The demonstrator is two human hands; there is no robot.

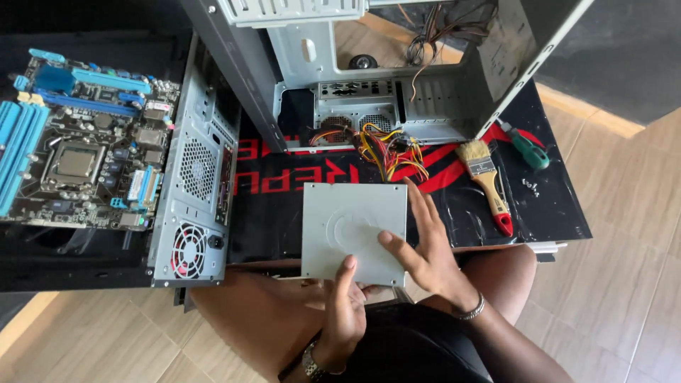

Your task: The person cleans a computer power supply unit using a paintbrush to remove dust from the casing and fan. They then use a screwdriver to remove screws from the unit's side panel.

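A grey metal power supply box [352,230] is held over my lap with its flat side up. My left hand [342,312] grips its near edge from below, thumb on top. My right hand [425,248] holds its right side, fingers spread across the top. A bundle of yellow, red and black cables [390,150] runs from the box's far end toward an open grey computer case [397,92] lying on a black mat [454,206].
A second computer case [195,177] with a rear fan stands at the left. A motherboard with blue slots [78,135] lies beyond it. A paintbrush with a red handle [488,183], a green-handled screwdriver [525,145] and small screws [530,186] lie on the mat's right side.
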